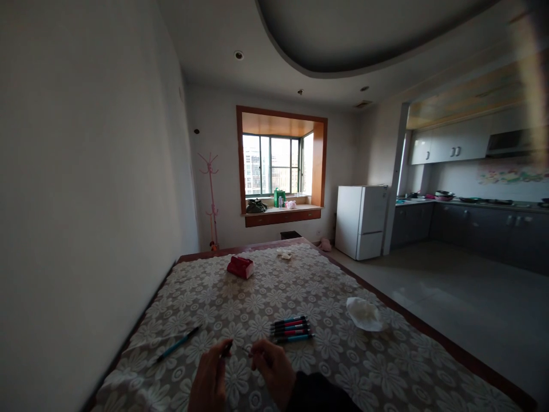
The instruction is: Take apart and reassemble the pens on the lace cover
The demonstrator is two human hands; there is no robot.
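Note:
Just above the flowered tablecloth, my left hand (210, 375) pinches a small dark pen part (227, 348) between thumb and fingers. Close beside it, my right hand (273, 366) is closed on a thin piece (246, 350), too small to make out well. A slight gap separates the two sets of fingertips. Beyond my right hand lies a row of several pens (291, 329), blue and red with black ends. A single blue and black pen (178, 344) rests on the cloth to the left of my left hand.
The table bears a lace-like flowered tablecloth (206, 297). A red packet (240, 267) sits farther back, with a small pale item (283, 256) behind it. To the right is a crumpled white plastic bag (364, 315). A wall (107, 200) borders the table's left side.

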